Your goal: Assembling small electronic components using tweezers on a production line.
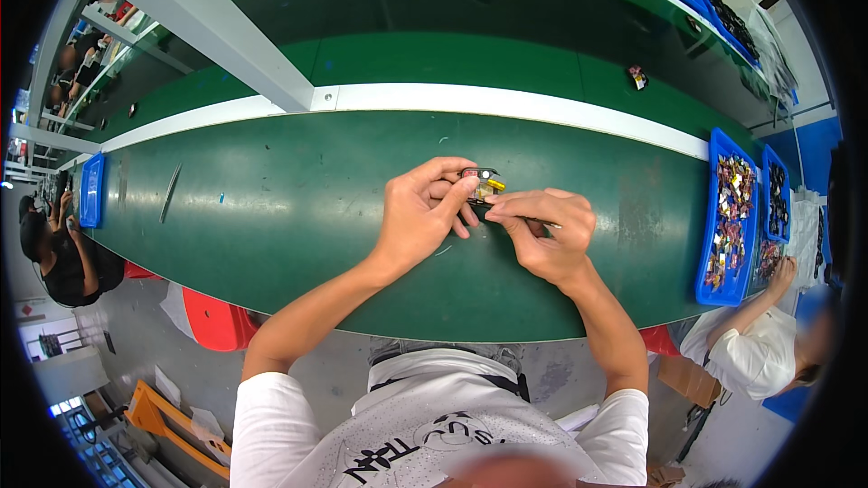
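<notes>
Above the middle of the green tabletop, my left hand [418, 203] pinches a small black-cased electronic part [480, 173] between thumb and fingers. Red, white and yellow pieces show inside its dark rim. My right hand [551, 226] comes in from the right, thumb and forefinger pressed together at the lower right edge of the part. A thin dark edge shows along those fingers, but what they pinch is too small to make out. My two hands are close together, fingertips almost meeting at the part.
At the right stands a blue tray [701, 285] of small colourful parts, with another blue bin [776, 161] of dark pieces beside it. A white rail [506, 98] and a grey post [226, 32] border the belt beyond. A metal strip [170, 192] lies left. Other people sit at both ends.
</notes>
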`<move>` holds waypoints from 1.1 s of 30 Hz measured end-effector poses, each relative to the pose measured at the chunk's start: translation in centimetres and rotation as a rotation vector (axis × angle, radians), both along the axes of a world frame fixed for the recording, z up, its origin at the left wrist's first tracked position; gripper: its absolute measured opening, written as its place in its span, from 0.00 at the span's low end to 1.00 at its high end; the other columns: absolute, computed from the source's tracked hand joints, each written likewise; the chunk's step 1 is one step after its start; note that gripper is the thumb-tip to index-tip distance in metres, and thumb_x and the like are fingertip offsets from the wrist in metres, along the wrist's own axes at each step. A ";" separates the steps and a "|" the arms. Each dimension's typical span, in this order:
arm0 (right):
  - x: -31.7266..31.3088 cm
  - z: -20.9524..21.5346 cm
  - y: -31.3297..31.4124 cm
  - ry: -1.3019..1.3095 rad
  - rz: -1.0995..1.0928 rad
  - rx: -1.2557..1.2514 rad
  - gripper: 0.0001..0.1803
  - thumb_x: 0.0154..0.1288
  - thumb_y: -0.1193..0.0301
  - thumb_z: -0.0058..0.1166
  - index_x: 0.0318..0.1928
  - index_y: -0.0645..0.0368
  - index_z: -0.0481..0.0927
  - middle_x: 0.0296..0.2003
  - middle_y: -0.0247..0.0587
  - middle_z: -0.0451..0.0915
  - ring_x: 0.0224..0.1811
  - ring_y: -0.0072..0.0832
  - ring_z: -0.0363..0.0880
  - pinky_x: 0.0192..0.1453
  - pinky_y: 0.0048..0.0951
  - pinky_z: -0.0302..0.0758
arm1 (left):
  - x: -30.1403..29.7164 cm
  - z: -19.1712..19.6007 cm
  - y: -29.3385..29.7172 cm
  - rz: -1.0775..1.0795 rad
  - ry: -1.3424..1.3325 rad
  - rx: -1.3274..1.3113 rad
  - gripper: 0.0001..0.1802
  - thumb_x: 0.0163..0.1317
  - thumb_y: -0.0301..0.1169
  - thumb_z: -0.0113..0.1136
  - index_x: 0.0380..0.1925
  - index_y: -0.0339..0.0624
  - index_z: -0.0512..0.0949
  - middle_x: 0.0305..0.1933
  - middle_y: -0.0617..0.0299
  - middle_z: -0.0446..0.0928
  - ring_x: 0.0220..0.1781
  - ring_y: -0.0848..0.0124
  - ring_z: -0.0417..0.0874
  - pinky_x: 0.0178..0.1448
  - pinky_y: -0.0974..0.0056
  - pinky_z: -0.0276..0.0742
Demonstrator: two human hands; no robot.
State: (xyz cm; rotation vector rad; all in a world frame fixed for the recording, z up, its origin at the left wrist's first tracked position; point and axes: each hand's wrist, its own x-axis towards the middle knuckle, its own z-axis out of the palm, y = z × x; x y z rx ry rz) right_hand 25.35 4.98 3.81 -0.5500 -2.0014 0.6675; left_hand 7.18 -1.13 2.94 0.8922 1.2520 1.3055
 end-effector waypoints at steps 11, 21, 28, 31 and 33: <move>-0.3 -0.7 0.0 0.005 0.000 0.076 0.08 0.51 0.81 0.72 0.31 0.55 0.88 0.29 0.32 0.90 0.22 0.22 0.85 0.21 0.21 0.65 | 1.1 -0.6 -0.4 0.056 0.193 0.102 0.12 0.73 0.23 0.59 0.53 0.26 0.77 0.40 0.51 0.86 0.30 0.72 0.87 0.26 0.70 0.86; -0.4 -0.5 -0.1 -0.001 0.005 0.053 0.09 0.51 0.81 0.72 0.31 0.54 0.88 0.29 0.32 0.90 0.21 0.22 0.84 0.20 0.21 0.64 | 1.2 -1.2 -0.7 0.065 0.235 0.129 0.13 0.74 0.21 0.55 0.55 0.26 0.74 0.41 0.52 0.82 0.31 0.71 0.87 0.27 0.69 0.88; -0.3 -0.5 -0.1 -0.021 0.007 0.052 0.09 0.50 0.82 0.72 0.30 0.55 0.88 0.29 0.33 0.90 0.19 0.20 0.82 0.21 0.21 0.64 | 1.3 -1.3 -0.6 0.068 0.217 0.127 0.11 0.74 0.21 0.55 0.52 0.26 0.75 0.40 0.53 0.82 0.29 0.73 0.85 0.26 0.70 0.86; -0.3 -0.5 -0.1 -0.018 0.009 0.048 0.09 0.50 0.83 0.72 0.31 0.55 0.88 0.29 0.33 0.90 0.16 0.19 0.78 0.22 0.20 0.66 | 1.3 -1.0 -0.4 0.052 0.222 0.111 0.10 0.73 0.20 0.55 0.51 0.25 0.75 0.40 0.53 0.82 0.28 0.74 0.85 0.25 0.70 0.85; -0.2 -0.5 0.0 -0.020 0.005 0.044 0.09 0.50 0.82 0.72 0.31 0.55 0.88 0.30 0.33 0.90 0.15 0.18 0.76 0.22 0.20 0.66 | 1.1 -1.3 -0.3 0.063 0.188 0.095 0.09 0.73 0.19 0.55 0.50 0.24 0.75 0.39 0.52 0.82 0.27 0.73 0.85 0.25 0.69 0.85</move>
